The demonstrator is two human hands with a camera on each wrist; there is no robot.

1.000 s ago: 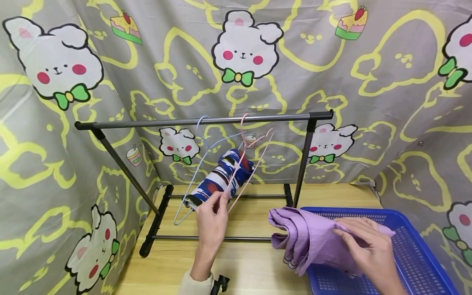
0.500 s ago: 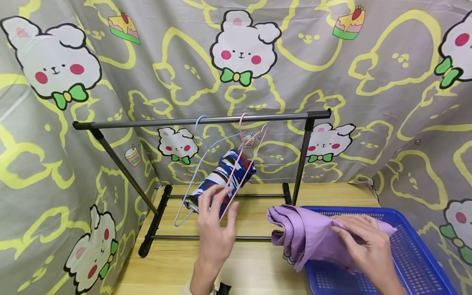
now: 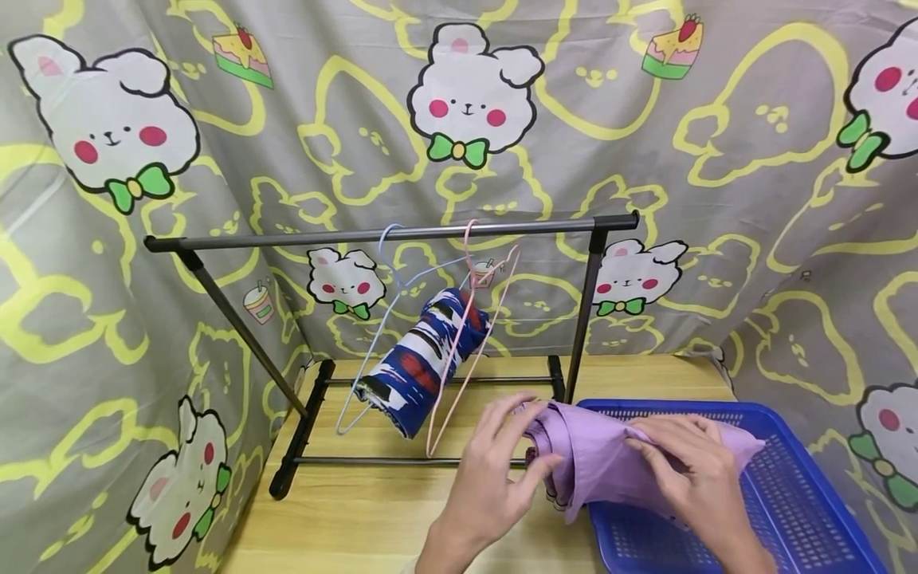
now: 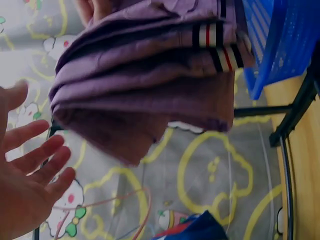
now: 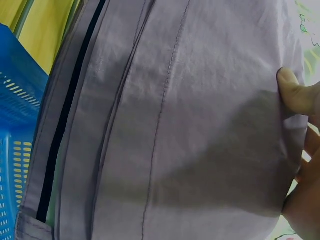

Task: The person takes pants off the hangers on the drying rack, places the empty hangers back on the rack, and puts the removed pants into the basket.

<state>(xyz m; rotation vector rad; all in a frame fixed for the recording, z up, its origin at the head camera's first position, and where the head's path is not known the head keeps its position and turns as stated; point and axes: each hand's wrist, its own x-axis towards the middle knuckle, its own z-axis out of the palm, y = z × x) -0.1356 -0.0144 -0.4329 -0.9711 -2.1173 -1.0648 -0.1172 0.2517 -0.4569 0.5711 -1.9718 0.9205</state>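
A folded purple garment (image 3: 598, 466) lies over the near left part of a blue basket (image 3: 803, 478), held up by my right hand (image 3: 692, 466), which pinches its upper fold between thumb and fingers. In the right wrist view the thumb (image 5: 295, 92) presses on the garment's edge. My left hand (image 3: 488, 478) is at the garment's left end, fingers spread and thumb apart. The left wrist view shows that hand (image 4: 30, 180) beside the layered folds (image 4: 140, 75), with striped black, white and red trim (image 4: 212, 45) on them.
A dark metal rack (image 3: 308, 239) stands on the wooden table (image 3: 344, 518). From its bar hang a pink hanger (image 3: 448, 363) and a blue hanger (image 3: 369, 351). A blue, white and red patterned garment (image 3: 412, 371) hangs there too. Patterned grey curtains (image 3: 610, 175) surround the table.
My left hand has let go of the pink hanger and moved right to the purple garment. The pink hanger hangs freely. My right hand keeps its pinch.
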